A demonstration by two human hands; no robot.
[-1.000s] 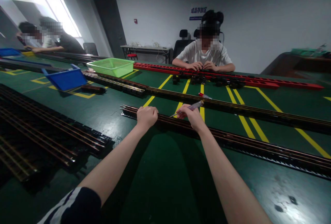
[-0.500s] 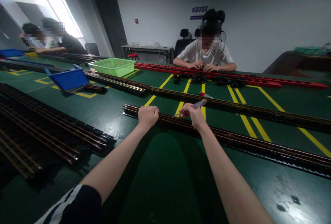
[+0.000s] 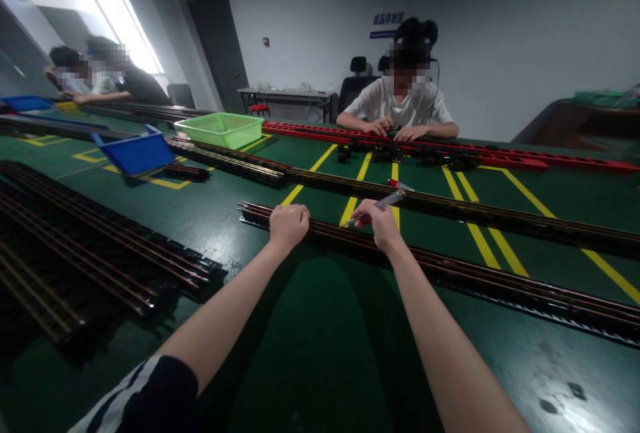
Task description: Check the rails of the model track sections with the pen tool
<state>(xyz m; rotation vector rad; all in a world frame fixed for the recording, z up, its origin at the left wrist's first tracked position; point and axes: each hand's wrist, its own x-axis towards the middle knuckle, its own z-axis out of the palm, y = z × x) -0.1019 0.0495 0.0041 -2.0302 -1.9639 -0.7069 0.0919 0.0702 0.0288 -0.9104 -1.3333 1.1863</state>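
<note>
My left hand is closed over a long black track strip with copper-coloured metal rails, close to its left end. Held in my right hand is a screwdriver with a clear handle. Its thin shaft slants down to the left, and the tip is at the far edge of the strip between my hands. Whether the tip touches the strip I cannot tell. The strip lies across the green table and runs off to the right under my right wrist.
More railed strips lie at the left, and another long strip crosses beyond my hands. A red-tipped tool rests beside it. Further back are a blue bin, a green basket, red rails and a co-worker.
The whole view has shifted slightly to the right. My left hand keeps its place on the strip, and the screwdriver tip has moved very slightly right along it.
</note>
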